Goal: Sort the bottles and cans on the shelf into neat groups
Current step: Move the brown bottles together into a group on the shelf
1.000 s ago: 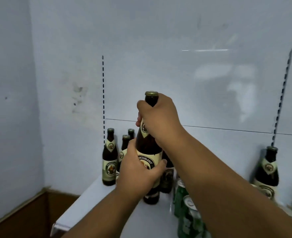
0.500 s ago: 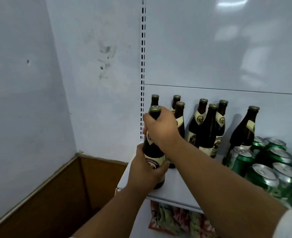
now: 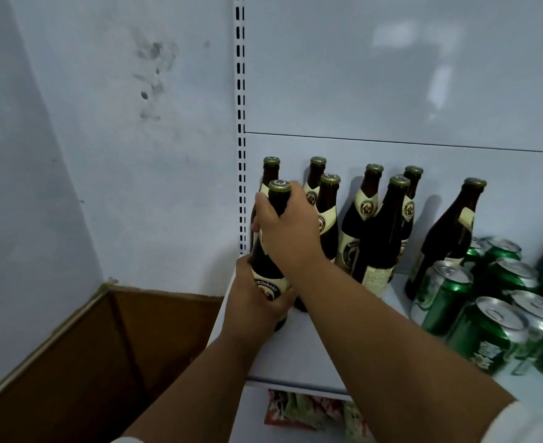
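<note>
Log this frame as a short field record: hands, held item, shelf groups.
left hand: grips lower body of held bottle
right hand: grips its neck
held bottle: brown, upright, at shelf's front-left corner
shelf: white
bottle group: seven brown bottles standing at the back
cans: green, clustered at right
cardboard box: left of shelf, lower

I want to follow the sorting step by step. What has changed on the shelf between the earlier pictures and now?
The held dark brown glass bottle with the cream label has come down at the front left corner of the white shelf, before the brown bottles at the back. Unchanged: the left hand grips its body, the right hand its neck. The green cans have not moved.
</note>
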`<state>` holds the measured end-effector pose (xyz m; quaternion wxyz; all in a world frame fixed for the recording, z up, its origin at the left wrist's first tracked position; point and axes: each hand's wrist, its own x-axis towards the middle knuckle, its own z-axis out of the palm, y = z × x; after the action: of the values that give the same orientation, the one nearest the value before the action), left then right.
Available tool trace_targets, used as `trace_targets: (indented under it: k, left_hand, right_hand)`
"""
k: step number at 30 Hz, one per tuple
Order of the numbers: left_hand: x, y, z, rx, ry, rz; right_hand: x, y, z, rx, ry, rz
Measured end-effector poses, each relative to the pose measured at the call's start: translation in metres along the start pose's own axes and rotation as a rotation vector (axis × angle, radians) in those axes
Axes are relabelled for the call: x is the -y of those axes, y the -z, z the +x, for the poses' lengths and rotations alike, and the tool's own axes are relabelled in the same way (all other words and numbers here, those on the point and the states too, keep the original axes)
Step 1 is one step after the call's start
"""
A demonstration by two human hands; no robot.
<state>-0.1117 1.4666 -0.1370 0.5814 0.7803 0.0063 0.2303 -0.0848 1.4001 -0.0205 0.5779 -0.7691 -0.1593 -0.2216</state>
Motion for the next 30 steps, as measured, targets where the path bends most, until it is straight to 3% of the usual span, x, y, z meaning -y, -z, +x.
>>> trace_targets:
  k: [9, 14, 16, 22, 30]
  left_hand:
    - [-0.005, 0.002, 0.012, 0.037, -0.018, 0.128]
    - [-0.025, 0.006, -0.028, -0.346, -0.214, 0.394]
    - [-0.036, 0.004, -0.040, -0.377, -0.374, 0.422]
    - [-0.063, -0.041, -0.056, -0.160, -0.682, 0.387]
    - [-0.126, -0.146, -0.050, 0.126, -0.766, 0.358]
  right_hand:
    - [0.004, 0.000, -0.012, -0.113, 0.089, -0.178]
    - [0.008, 0.022, -0.038, -0.238, 0.279, -0.185]
    - [0.007, 0.038, -0.046, -0.247, 0.324, -0.217]
    - [-0.013, 0.119, -0.057, -0.252, 0.363, -0.330]
    - [-0.050, 0.260, -0.047, -0.439, 0.279, -0.499]
